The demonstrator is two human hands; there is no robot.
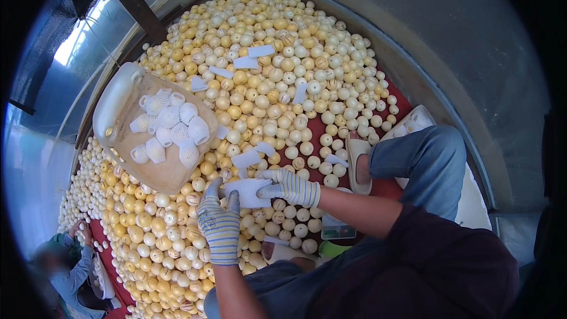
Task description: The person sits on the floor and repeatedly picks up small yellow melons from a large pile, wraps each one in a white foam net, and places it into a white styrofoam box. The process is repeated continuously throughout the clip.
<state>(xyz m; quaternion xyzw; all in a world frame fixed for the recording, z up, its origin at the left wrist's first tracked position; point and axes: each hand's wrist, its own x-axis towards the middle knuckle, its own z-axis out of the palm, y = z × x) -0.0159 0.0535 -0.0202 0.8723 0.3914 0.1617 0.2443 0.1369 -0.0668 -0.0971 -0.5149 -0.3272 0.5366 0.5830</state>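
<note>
red floor covering [387, 188] shows in patches under a great spread of round, pale yellow fruit [171, 223], and dull grey sheeting [455, 29] curves up behind it. a person in a dark top [431, 266] and blue jeans [422, 156] sits at the near edge, striped gloves on both hands. between those hands, just above the fruit, is a white foam sleeve [248, 192], flattened and held crosswise. the right hand [290, 189] has its fingers nearly closed on the sleeve's right end, thumb against the foam. the left hand [218, 218] is partly open at the other end, thumb and forefinger spread at the edge; i can't tell whether they pinch it.

beyond the left hand, a worn, pale tub [198, 178] rests on the pile, with net-wrapped pieces [168, 117] grouped inside it. more flat white sleeves [245, 62] lie scattered over the fruit, some just beyond the hands. near the right forearm sits a small device with a green display [338, 233], and a bright green object [332, 249] beside it. far off to the left, a co-worker in a blue sleeve [80, 277] bends toward the fruit.
</note>
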